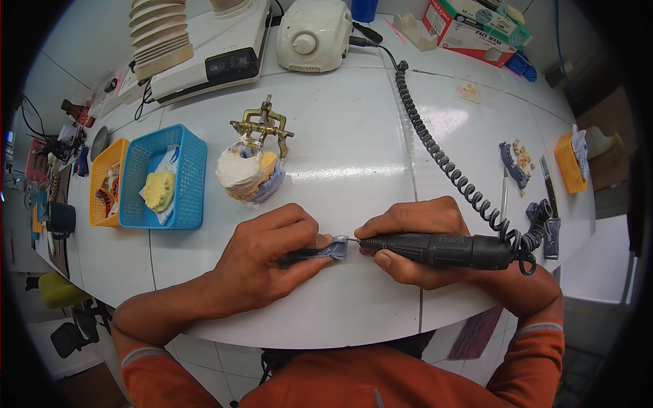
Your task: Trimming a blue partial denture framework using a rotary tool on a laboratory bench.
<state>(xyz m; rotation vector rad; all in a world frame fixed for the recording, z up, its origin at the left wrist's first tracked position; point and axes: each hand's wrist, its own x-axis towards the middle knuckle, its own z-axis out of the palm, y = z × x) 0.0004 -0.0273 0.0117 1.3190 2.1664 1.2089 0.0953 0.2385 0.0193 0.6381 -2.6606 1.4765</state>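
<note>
Near the front of the white table my left hand point(269, 255) pinches a small blue-grey wax-like piece point(332, 249) between thumb and fingers. Part of the piece is hidden by the fingers. My right hand point(415, 224) is closed around a black rotary handpiece point(435, 250), held nearly level. Its thin metal bur point(352, 239) points left and meets or almost meets the piece's right end; I cannot tell if they touch. A coiled black cord point(442, 151) runs from the handpiece's rear to a white control unit point(314, 37) at the back.
Beyond my left hand stands a brass articulator point(264, 126) with a plaster dental model point(241, 170). Left of it, a blue basket point(199, 153) holds a yellow dental cast point(158, 190), beside an orange basket point(102, 219). A knife point(548, 183) and loose teeth point(522, 158) lie at right.
</note>
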